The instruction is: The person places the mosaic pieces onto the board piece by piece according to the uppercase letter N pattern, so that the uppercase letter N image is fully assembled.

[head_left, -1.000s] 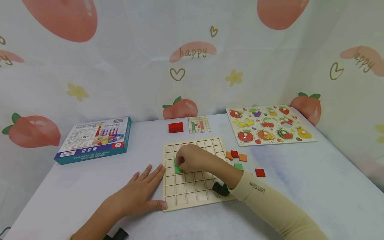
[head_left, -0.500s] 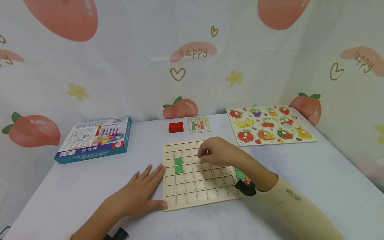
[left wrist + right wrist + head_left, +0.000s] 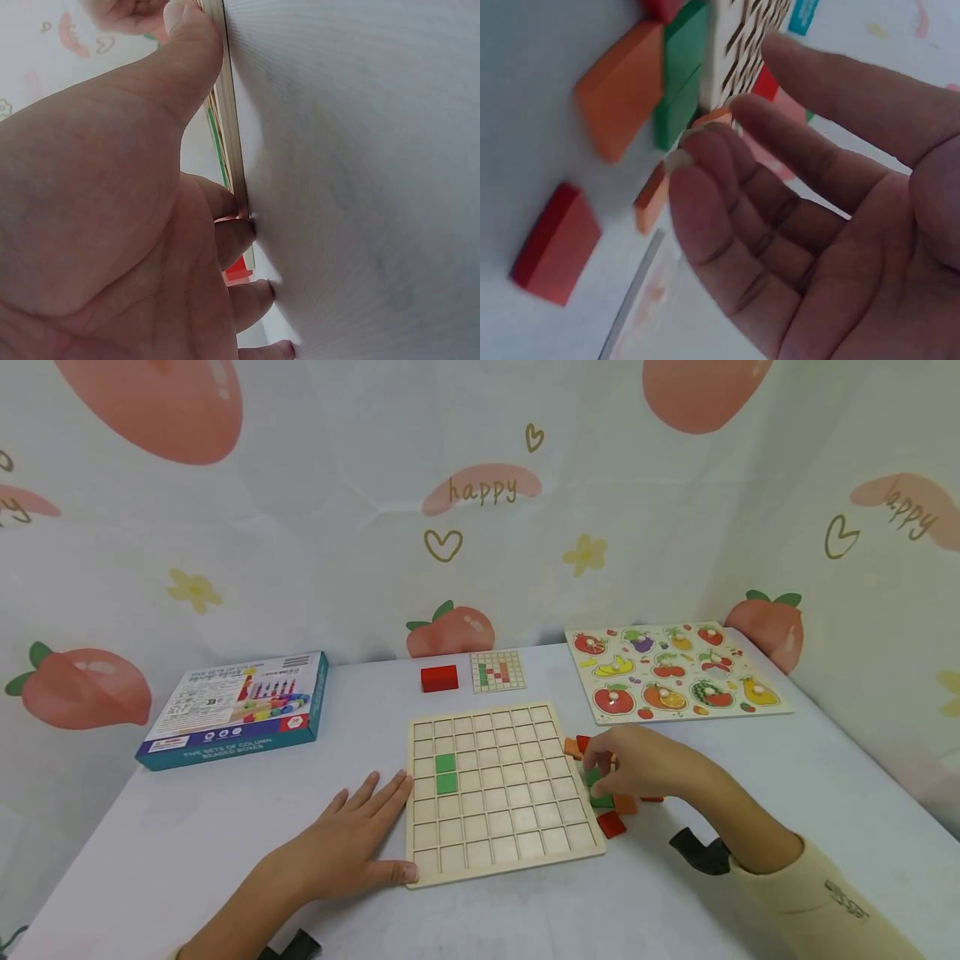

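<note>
A wooden grid board (image 3: pixel 495 827) lies on the table with two green square tiles (image 3: pixel 446 783) set one above the other in its cells. My left hand (image 3: pixel 352 847) rests flat at the board's left side, its thumb on the lower left corner and its fingers spread on the tabletop. Over the loose tiles at the board's right edge hovers my right hand (image 3: pixel 645 764). In the right wrist view its fingers are loosely bent, with nothing between them. Close to the fingertips are green tiles (image 3: pixel 684 45), an orange tile (image 3: pixel 621 90) and a red tile (image 3: pixel 559 244).
Behind the board stand a red block (image 3: pixel 439 678) and a small pattern card (image 3: pixel 498 672) printed with coloured squares. A fruit puzzle board (image 3: pixel 678 675) lies at the back right. At the back left is a flat toy box (image 3: pixel 236 710).
My right hand has left the green tiles on the board and moved right to the loose tiles, uncovering the grid. My left hand has stayed in place.
</note>
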`<action>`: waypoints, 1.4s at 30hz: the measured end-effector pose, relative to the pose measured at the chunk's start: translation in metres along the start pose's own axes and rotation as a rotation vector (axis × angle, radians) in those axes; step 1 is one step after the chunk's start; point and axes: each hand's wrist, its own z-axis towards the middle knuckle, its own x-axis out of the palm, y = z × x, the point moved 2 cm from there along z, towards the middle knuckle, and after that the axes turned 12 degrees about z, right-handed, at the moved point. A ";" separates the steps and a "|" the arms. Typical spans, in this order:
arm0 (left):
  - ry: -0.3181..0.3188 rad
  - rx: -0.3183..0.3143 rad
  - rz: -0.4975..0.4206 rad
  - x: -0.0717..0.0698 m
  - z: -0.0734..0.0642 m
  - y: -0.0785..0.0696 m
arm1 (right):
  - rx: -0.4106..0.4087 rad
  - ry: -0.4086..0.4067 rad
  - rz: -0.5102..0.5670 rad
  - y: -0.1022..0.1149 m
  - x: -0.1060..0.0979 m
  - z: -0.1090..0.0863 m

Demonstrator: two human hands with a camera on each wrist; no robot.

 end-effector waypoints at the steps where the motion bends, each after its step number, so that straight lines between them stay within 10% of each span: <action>1: 0.000 -0.001 0.001 0.000 0.000 0.000 | 0.023 0.000 -0.017 -0.003 0.001 -0.001; 42: 0.005 -0.003 0.007 0.000 0.001 0.000 | -0.136 -0.134 0.136 -0.016 0.001 0.011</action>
